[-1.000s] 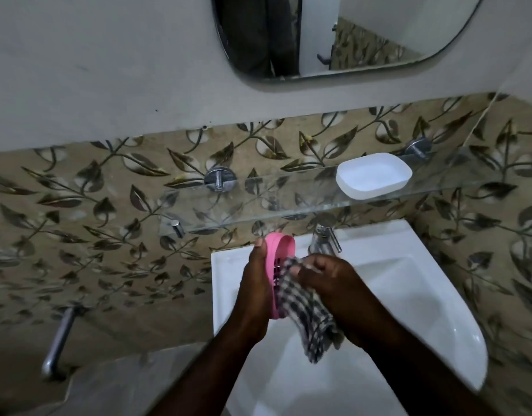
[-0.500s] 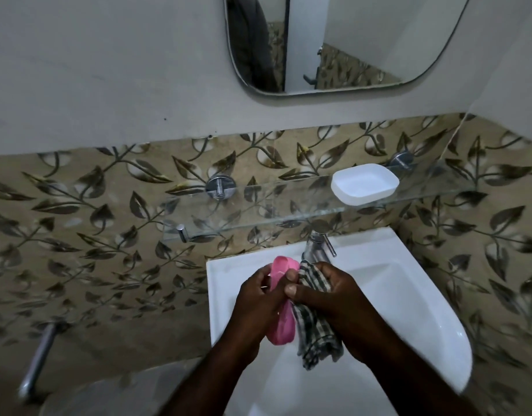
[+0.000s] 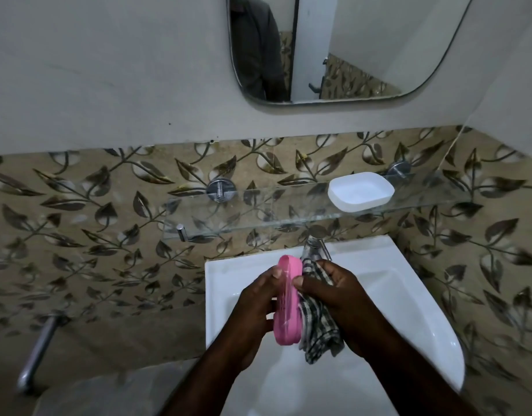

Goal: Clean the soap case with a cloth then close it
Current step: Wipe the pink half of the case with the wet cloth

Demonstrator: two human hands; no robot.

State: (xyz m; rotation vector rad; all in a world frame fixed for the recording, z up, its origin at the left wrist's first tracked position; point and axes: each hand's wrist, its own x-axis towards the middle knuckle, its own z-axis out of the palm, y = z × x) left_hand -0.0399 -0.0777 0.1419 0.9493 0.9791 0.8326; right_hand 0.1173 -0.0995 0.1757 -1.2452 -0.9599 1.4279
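Since a second ago the case [image 3: 288, 298] has turned from face-on to edge-on, and the cloth [image 3: 318, 331] has slid off its open face round to its right side. I now see the case at the centre of the frame, over the sink [image 3: 408, 280], standing on end. My left hand [image 3: 255, 304] grips it, fingers curled round its left side. My right hand [image 3: 336, 298] holds the bunched cloth against its right side, thumb on the rim. I judge I'm mid-wipe on the outer wall. To do it well I'd hold the left grip firm, drag the cloth the full length and round the curved ends, then turn the case to reach inside. The white lid [image 3: 360, 192] sits on the glass shelf [image 3: 258, 217] at upper right, well apart.
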